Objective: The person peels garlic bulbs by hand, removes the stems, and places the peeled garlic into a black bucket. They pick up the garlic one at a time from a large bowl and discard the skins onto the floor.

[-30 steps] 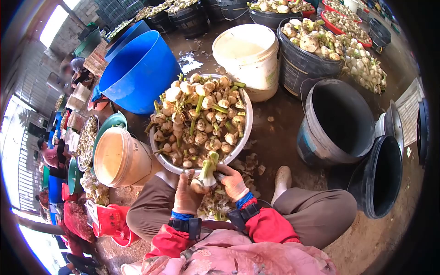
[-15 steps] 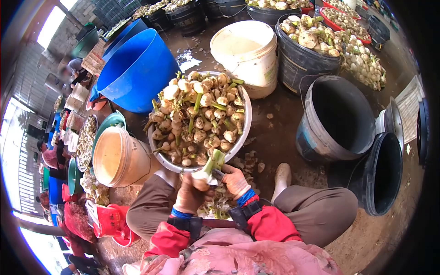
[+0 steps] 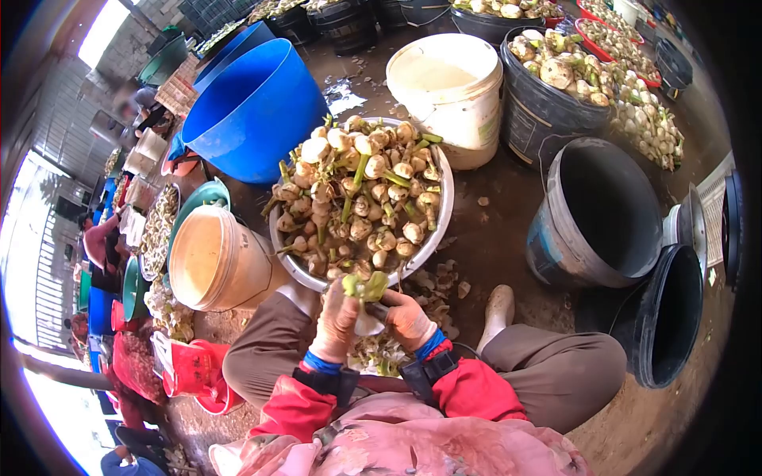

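Left to right: cream bucket (image 3: 214, 262) lying tilted beside the metal basin (image 3: 439, 230) heaped with bulbs; left hand (image 3: 336, 321) closed around a green-stemmed bulb (image 3: 363, 289), held just below the basin's near rim; right hand (image 3: 406, 319) closed against the same bulb, whether it grips a tool cannot be told; peelings (image 3: 436, 282) on the floor; empty black bucket (image 3: 599, 214) at right.

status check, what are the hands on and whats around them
Left hand and right hand both grip one green-stemmed bulb. Full metal basin just ahead. Peelings on floor, nothing blocking.
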Motion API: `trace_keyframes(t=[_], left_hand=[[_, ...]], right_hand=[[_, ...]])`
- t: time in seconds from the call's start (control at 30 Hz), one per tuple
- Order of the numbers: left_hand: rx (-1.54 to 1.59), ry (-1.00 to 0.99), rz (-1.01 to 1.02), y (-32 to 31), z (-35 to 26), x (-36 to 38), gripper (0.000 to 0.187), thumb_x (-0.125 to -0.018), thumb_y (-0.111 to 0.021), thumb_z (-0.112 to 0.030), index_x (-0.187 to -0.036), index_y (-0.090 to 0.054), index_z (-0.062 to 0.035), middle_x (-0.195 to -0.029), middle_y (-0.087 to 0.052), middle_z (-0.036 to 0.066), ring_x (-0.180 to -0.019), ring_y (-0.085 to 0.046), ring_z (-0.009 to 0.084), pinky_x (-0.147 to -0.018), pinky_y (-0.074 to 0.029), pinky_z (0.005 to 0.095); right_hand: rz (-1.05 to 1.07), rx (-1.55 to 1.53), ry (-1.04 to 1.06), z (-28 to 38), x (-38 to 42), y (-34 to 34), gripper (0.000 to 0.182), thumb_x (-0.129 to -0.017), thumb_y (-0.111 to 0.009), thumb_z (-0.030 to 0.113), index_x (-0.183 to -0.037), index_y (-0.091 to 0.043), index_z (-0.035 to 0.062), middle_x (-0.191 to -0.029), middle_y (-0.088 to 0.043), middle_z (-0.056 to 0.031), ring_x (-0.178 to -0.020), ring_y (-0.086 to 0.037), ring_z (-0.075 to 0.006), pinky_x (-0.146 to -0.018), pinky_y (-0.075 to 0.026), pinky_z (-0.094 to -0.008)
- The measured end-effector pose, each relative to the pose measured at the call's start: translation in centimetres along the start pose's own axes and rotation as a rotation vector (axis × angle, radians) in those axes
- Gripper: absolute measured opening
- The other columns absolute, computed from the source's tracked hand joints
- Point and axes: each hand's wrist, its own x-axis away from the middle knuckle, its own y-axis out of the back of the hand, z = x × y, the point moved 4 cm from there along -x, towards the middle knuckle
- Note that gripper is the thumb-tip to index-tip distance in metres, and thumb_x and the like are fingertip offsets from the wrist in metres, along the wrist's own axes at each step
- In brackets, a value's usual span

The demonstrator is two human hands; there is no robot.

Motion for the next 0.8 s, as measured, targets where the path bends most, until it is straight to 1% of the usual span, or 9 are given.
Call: trace_keyframes(t=[0.07,0.23,0.37,0.5,0.57,0.6,0.63,0.77,0.8], left_hand=[[0.447,0.178,0.183,-2.1,-4.3,-1.1,0.080,-0.068,-0.074,-0.053,-0.122,-0.047,0.0012,-0.113,-0.056,0.006,-0.104,-0.052,0.0153,-0.091,-0.040,0.0306],[0.373,0.278,0.224,-0.6,-0.8,-0.8,0.081,-0.061,-0.078,-0.056,-0.114,-0.054,0.0003,-0.101,-0.061,0.003,-0.090,-0.058,0.0137,-0.079,-0.045,0.0276],[0.631,0.406,0.271,0.2,0.7,0.8,0.082,-0.059,-0.079,-0.055,-0.114,-0.051,-0.0018,-0.088,-0.063,0.013,-0.070,-0.065,0.0236,-0.054,-0.053,0.0294],[0.701,0.314,0.261,-0.4,-2.9,2.2,0.078,-0.063,-0.075,-0.057,-0.115,-0.049,-0.0059,-0.090,-0.062,0.015,-0.071,-0.065,0.0264,-0.059,-0.055,0.0342],[0.676,0.250,0.019,0.5,-3.0,2.2,0.071,-0.066,-0.072,-0.058,-0.109,-0.052,-0.0051,-0.091,-0.061,0.015,-0.073,-0.065,0.0269,-0.059,-0.055,0.0320],[0.643,0.246,0.090,0.7,-3.1,1.8,0.066,-0.069,-0.069,-0.059,-0.101,-0.054,-0.0034,-0.090,-0.060,0.015,-0.075,-0.064,0.0250,-0.060,-0.054,0.0297],[0.788,0.362,0.388,0.9,-2.9,0.4,0.064,-0.072,-0.066,-0.060,-0.095,-0.056,-0.0009,-0.092,-0.060,0.015,-0.075,-0.063,0.0226,-0.062,-0.053,0.0288],[0.541,0.313,-0.043,1.0,-1.9,1.5,0.057,-0.077,-0.066,-0.053,-0.090,-0.059,0.0013,-0.091,-0.061,0.010,-0.074,-0.061,0.0169,-0.062,-0.052,0.0274],[0.464,0.251,-0.128,1.0,-2.1,1.4,0.052,-0.079,-0.066,-0.049,-0.090,-0.059,0.0014,-0.090,-0.062,0.008,-0.075,-0.060,0.0154,-0.062,-0.051,0.0266]], right_hand=[[0.087,-0.048,0.024,0.2,0.4,0.0,0.034,-0.087,-0.060,0.008,-0.119,-0.053,-0.0026,-0.108,-0.060,-0.0019,-0.097,-0.056,-0.0112,-0.088,-0.044,-0.0249],[0.084,-0.017,-0.091,1.0,1.0,-0.2,0.035,-0.086,-0.062,0.009,-0.119,-0.054,-0.0028,-0.109,-0.060,-0.0029,-0.099,-0.055,-0.0114,-0.088,-0.043,-0.0255],[-0.296,0.106,-0.027,1.4,0.4,3.8,0.030,-0.085,-0.061,0.006,-0.113,-0.056,-0.0039,-0.099,-0.063,-0.0067,-0.088,-0.061,-0.0141,-0.079,-0.049,-0.0271],[-0.608,0.196,-0.086,-1.5,-0.1,10.4,0.029,-0.084,-0.062,0.016,-0.110,-0.060,0.0034,-0.092,-0.065,-0.0102,-0.077,-0.063,-0.0236,-0.068,-0.050,-0.0327],[-0.477,1.298,-0.302,-0.2,0.1,9.6,0.033,-0.081,-0.061,0.024,-0.110,-0.060,0.0088,-0.097,-0.065,-0.0150,-0.086,-0.062,-0.0335,-0.077,-0.049,-0.0367],[-0.487,1.488,-0.266,0.5,0.4,8.1,0.037,-0.080,-0.060,0.030,-0.111,-0.059,0.0105,-0.103,-0.062,-0.0178,-0.096,-0.057,-0.0373,-0.084,-0.046,-0.0386],[-0.474,1.472,-0.062,0.3,0.4,7.0,0.041,-0.081,-0.061,0.027,-0.119,-0.056,0.0103,-0.104,-0.061,-0.0183,-0.095,-0.060,-0.0247,-0.082,-0.047,-0.0322],[-0.075,0.176,-0.150,-0.1,1.4,2.1,0.047,-0.083,-0.060,0.022,-0.128,-0.050,0.0107,-0.105,-0.060,-0.0040,-0.094,-0.057,-0.0145,-0.081,-0.047,-0.0266],[-0.047,0.312,-0.026,-1.0,0.4,2.1,0.040,-0.084,-0.056,0.009,-0.124,-0.054,0.0080,-0.104,-0.061,-0.0028,-0.094,-0.057,-0.0141,-0.082,-0.046,-0.0235]])
